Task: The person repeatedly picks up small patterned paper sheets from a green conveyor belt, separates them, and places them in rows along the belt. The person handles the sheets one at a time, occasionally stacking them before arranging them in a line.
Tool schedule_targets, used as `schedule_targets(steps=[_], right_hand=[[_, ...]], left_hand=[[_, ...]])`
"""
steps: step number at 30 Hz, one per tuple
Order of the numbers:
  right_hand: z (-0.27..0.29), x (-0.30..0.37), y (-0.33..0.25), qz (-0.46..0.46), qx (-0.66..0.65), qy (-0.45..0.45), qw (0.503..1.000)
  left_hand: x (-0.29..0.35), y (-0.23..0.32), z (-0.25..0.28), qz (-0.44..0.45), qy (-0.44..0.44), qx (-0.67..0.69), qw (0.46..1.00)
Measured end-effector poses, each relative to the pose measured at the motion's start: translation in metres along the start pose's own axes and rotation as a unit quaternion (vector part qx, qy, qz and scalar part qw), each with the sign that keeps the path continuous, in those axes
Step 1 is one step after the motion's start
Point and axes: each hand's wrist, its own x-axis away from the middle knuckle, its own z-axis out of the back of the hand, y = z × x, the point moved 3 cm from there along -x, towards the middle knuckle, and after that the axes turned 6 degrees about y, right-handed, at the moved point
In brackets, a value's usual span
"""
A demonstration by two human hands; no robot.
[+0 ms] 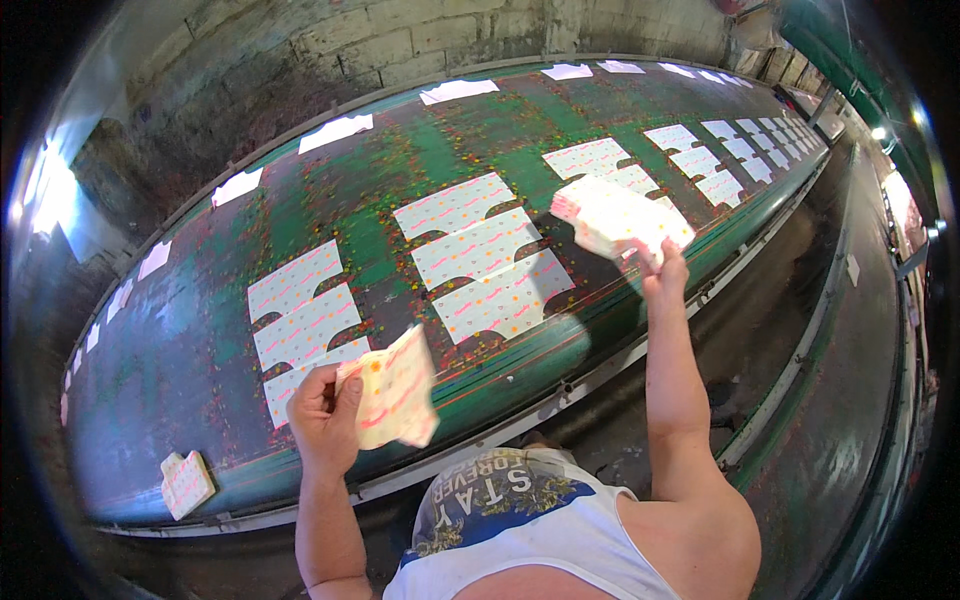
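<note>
My left hand (328, 415) pinches a printed fabric piece (395, 390), white with pink and orange marks, which hangs tilted above the table's near edge. Farther right, my outstretched right hand (655, 268) grips the near end of a thick stack of printed fabric pieces (610, 215), whose top is washed out by light. Between the hands, cut pieces with curved notches (490, 260) lie flat in a group on the long green table (385, 225). Another such group (305, 315) lies just beyond my left hand, partly hidden by the held piece.
A small stack of printed pieces (188, 485) sits at the table's near left corner. Plain white pieces (460, 91) line the far edge, below a block wall (380, 45). More printed groups (740, 150) continue rightward. A second long table (850, 400) stands to my right across a narrow aisle.
</note>
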Motion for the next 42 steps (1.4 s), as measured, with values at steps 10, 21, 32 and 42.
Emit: schedule_targets(steps=[10, 21, 32, 42], right_hand=[[0.117, -0.037, 0.063, -0.023, 0.146, 0.07, 0.987], [0.053, 0.068, 0.059, 0.281, 0.5, 0.012, 0.819], [-0.05, 0.296, 0.201, 0.373, 0.549, -0.365, 0.653], [-0.118, 0.404, 0.264, 0.403, 0.554, -0.526, 0.504]], left_hand=[[-0.002, -0.119, -0.024, 0.197, -0.088, -0.084, 0.973], [0.013, -0.203, 0.068, 0.191, -0.066, -0.215, 0.956], [0.026, -0.24, 0.248, 0.023, 0.093, -0.436, 0.895], [0.012, -0.267, 0.321, 0.091, 0.126, -0.576, 0.802]])
